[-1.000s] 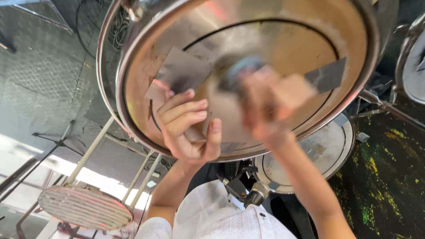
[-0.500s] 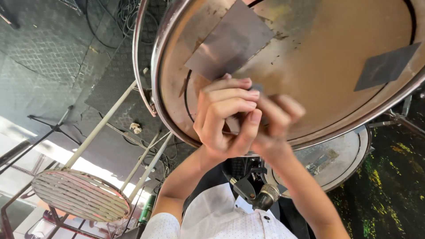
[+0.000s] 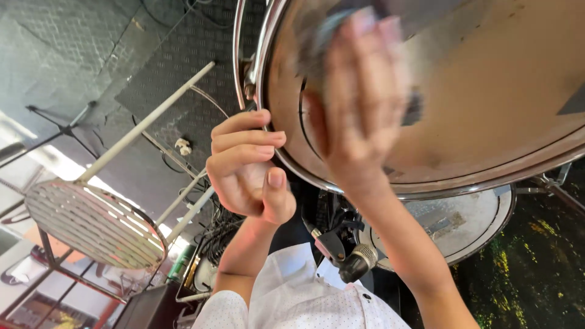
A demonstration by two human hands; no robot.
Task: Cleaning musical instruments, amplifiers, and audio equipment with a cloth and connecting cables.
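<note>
A large drum (image 3: 487,109) with a tan head and chrome rim fills the frame from twelve to three o'clock. The left hand (image 3: 250,170) curls its fingers loosely at the rim's nine o'clock edge, thumb tucked up, gripping nothing visible. The right hand (image 3: 359,103) lies against the drumhead, blurred; whether it pinches something I cannot tell. A microphone (image 3: 350,259) sits at six o'clock, a round wire rack (image 3: 91,225) at eight o'clock.
</note>
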